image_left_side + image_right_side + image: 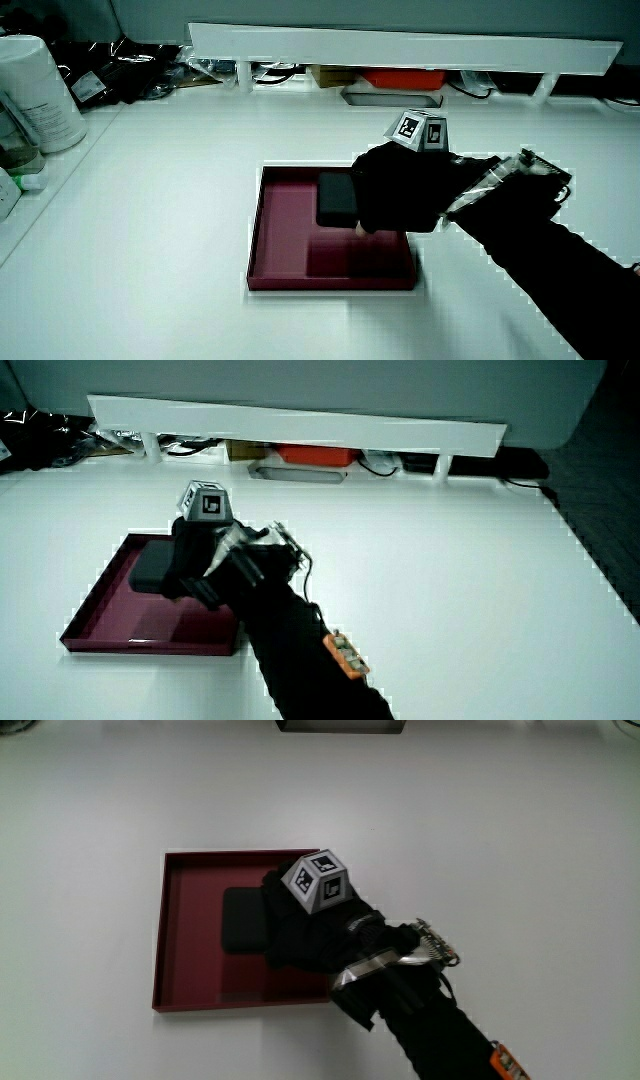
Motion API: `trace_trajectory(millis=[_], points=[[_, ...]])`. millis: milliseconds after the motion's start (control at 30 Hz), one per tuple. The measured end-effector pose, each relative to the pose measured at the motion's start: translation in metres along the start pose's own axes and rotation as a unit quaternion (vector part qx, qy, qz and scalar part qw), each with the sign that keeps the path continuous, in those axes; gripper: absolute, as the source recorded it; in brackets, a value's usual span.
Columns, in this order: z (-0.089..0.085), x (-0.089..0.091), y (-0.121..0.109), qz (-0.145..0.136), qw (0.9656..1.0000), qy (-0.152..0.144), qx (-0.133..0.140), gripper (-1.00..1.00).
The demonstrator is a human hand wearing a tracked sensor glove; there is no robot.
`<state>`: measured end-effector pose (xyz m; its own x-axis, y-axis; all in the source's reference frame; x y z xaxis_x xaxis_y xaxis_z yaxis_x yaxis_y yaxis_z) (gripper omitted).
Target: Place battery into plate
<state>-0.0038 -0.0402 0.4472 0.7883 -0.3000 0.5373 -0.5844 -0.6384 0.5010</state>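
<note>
Your hand (pixel 305 925) is over the dark red square plate (pixel 190 990), its fingers closed on one end of the battery (pixel 243 920), a flat black block. The battery sits inside the plate's rim, low over the floor or already on it; you cannot tell which from these views. Its long axis runs toward and away from you, and it juts sideways from your fingers toward the plate's middle, so lowering and letting go should be enough.
</note>
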Motion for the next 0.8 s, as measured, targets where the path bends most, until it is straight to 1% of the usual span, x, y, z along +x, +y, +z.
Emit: trace_trajectory(millis=[33,67,100,133,200,233,267,333,367,400,433,467,567,600,633,667,700,733,767,800], points=[[-0.004,-0.001,0.005,-0.002,1.0000,0.003,-0.003,0.00],[-0.003,-0.007,0.005,-0.005,1.0000,-0.008,-0.001,0.00],[-0.004,-0.010,0.005,0.003,1.0000,-0.004,-0.001,0.00],[-0.010,-0.008,0.009,-0.002,1.0000,0.000,-0.008,0.00],[-0.012,-0.011,0.010,0.003,1.0000,0.003,-0.002,0.00],[-0.019,-0.009,0.014,0.003,0.9999,0.007,-0.010,0.00],[-0.022,-0.009,0.016,0.002,0.9998,0.015,-0.012,0.00],[-0.030,-0.007,0.020,-0.001,0.9997,0.017,-0.015,0.00],[-0.035,-0.005,0.023,-0.006,0.9997,0.014,-0.020,0.00],[-0.038,-0.003,0.024,-0.016,0.9996,0.013,-0.020,0.00],[-0.040,-0.003,0.025,-0.011,0.9996,0.015,-0.020,0.00],[-0.042,-0.004,0.025,-0.020,0.9997,0.000,-0.017,0.00],[-0.044,-0.008,0.027,-0.009,0.9996,0.004,-0.028,0.00],[-0.047,-0.007,0.027,-0.017,0.9993,0.003,-0.033,0.00],[-0.047,-0.008,0.028,-0.015,0.9996,-0.002,-0.024,0.00],[-0.048,-0.010,0.028,-0.008,0.9994,0.005,-0.033,0.00],[-0.051,-0.009,0.030,-0.015,0.9995,-0.003,-0.026,0.00],[-0.052,-0.009,0.030,-0.012,0.9995,-0.005,-0.028,0.00],[-0.052,-0.010,0.030,-0.014,0.9995,-0.001,-0.029,0.00],[-0.054,-0.010,0.032,-0.019,0.9993,-0.007,-0.030,0.00]])
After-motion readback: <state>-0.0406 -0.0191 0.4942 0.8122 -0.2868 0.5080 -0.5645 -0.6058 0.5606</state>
